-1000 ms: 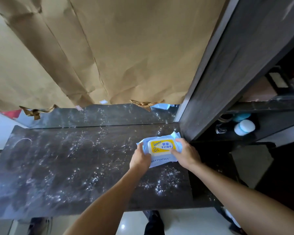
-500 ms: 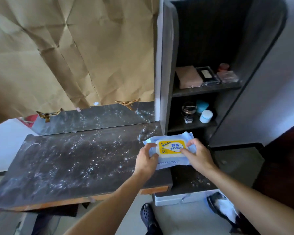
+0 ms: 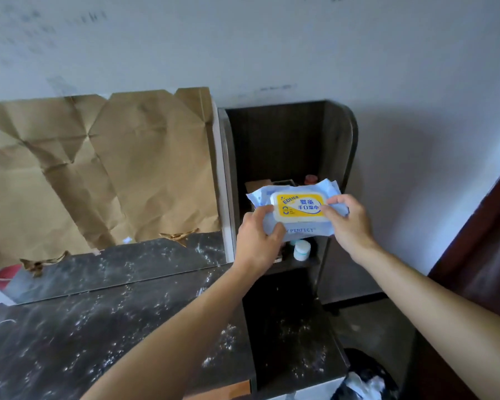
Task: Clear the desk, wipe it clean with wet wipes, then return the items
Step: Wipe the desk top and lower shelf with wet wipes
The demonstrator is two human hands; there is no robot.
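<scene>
I hold a pale blue wet wipes pack with a yellow lid in the air, in front of the dark shelf unit. My left hand grips its left end from below. My right hand grips its right end, fingers on the lid's edge. The dark marble-patterned desk top lies below and to the left, speckled with white marks and with nothing standing on it.
Creased brown paper covers the mirror behind the desk. The shelf unit holds a white jar, a box and a red-capped item, partly hidden by the pack. A black bin bag sits at the lower right, a dark door at the right.
Both hands lifted the wipes pack off the desk's right end and raised it up to the shelf unit. My view swung up and to the right.
</scene>
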